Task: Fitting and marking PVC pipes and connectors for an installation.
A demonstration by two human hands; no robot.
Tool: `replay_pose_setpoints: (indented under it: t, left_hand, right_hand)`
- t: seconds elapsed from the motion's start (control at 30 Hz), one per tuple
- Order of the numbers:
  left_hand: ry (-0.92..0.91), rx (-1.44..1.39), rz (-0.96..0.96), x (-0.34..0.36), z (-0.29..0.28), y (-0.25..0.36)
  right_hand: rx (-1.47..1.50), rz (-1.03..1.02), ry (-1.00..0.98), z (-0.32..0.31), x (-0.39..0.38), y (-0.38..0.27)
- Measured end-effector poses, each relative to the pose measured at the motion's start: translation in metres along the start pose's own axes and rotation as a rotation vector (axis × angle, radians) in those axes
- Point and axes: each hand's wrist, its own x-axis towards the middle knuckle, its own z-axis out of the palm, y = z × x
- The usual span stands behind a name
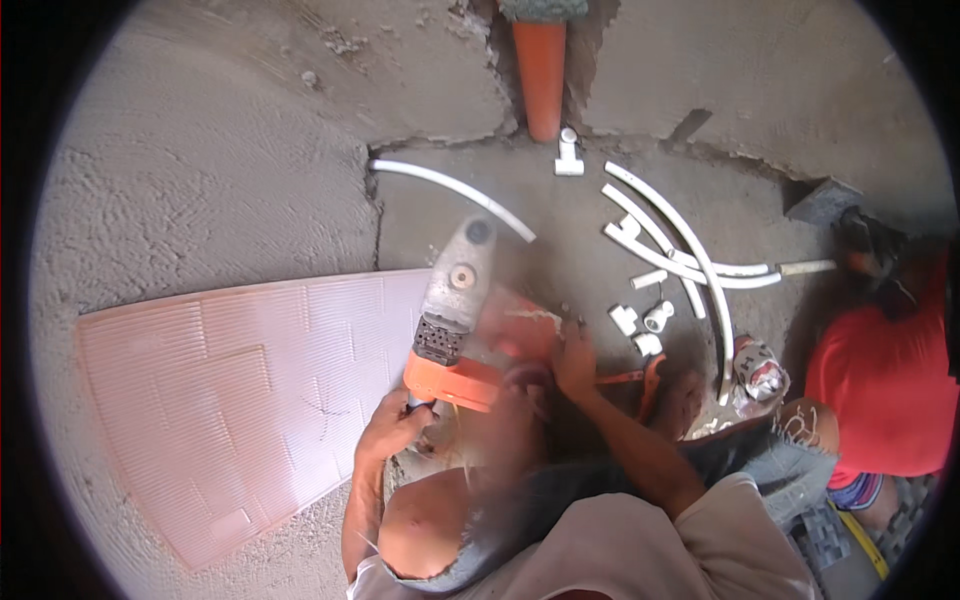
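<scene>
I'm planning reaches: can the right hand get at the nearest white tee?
Probably yes: the tee lies close, ahead and to the right of the right hand, and nothing visible stands between them.

I watch through one wide fisheye, the left of a head-worn pair, facing steeply down from above the person's lap. The left knee (425, 530) and right forearm (650, 455) come in close from below; the left hand (393, 426) sits a little farther off. Beyond, I see the floor (480, 172) to its far edge, against the wall (700, 60) — straight lines bowing toward my dark round rim.
</scene>
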Motion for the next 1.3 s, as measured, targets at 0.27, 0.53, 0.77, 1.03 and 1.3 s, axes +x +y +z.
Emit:
replay_pose_setpoints:
  t: [0.27, 0.53, 0.77, 1.03, 1.3]
  left_hand:
    - [-0.031, 0.029, -0.027, 0.044, 0.013, -0.03]
    - [-0.311, -0.099, 0.024, 0.069, 0.0, -0.003]
    - [-0.229, 0.597, 0.099, 0.067, 0.017, -0.025]
    - [-0.105, 0.422, 0.236, 0.075, 0.021, -0.031]
    - [-0.095, 0.471, 0.101, 0.068, 0.021, -0.02]
  right_hand:
    - [0.697, 0.562, -0.164, -0.032, 0.01, -0.071]
    - [0.467, 0.499, -0.138, 0.016, -0.041, -0.041]
    - [0.409, 0.554, -0.04, 0.007, -0.032, -0.044]
    - [0.053, 0.254, 0.181, -0.024, 0.146, 0.078]
    - [-0.212, -0.196, -0.024, 0.003, 0.261, 0.111]
